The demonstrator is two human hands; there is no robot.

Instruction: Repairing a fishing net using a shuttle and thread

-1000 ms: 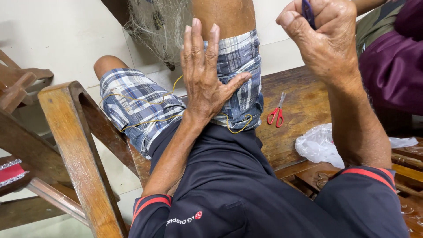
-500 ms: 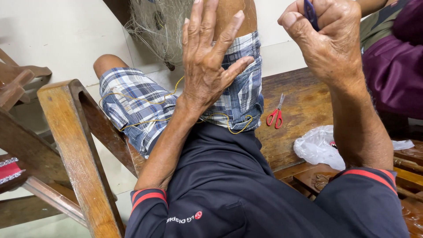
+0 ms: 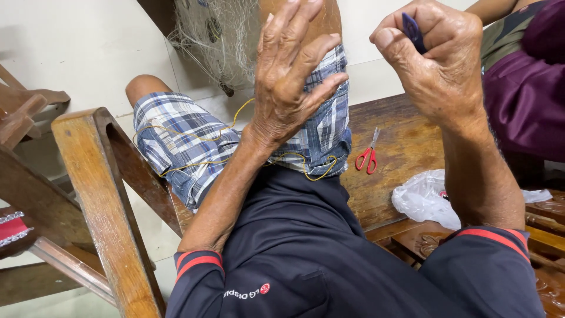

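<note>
Wooden bench (image 3: 406,141), fine net (image 3: 218,41) hanging: right hand (image 3: 438,65) pinches a dark blue netting tool (image 3: 413,30); left hand (image 3: 291,82) spread open, empty. Net likely light, limp, snag-prone; best gathered by its yellow cord (image 3: 194,134).

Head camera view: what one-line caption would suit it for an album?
Right hand pinching a small blue tool, left hand open by a fishing net.

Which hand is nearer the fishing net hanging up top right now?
Left. The left hand is raised, fingers spread, right beside the net. The right hand is off to the net's right, pinching a small dark blue tool.
</note>
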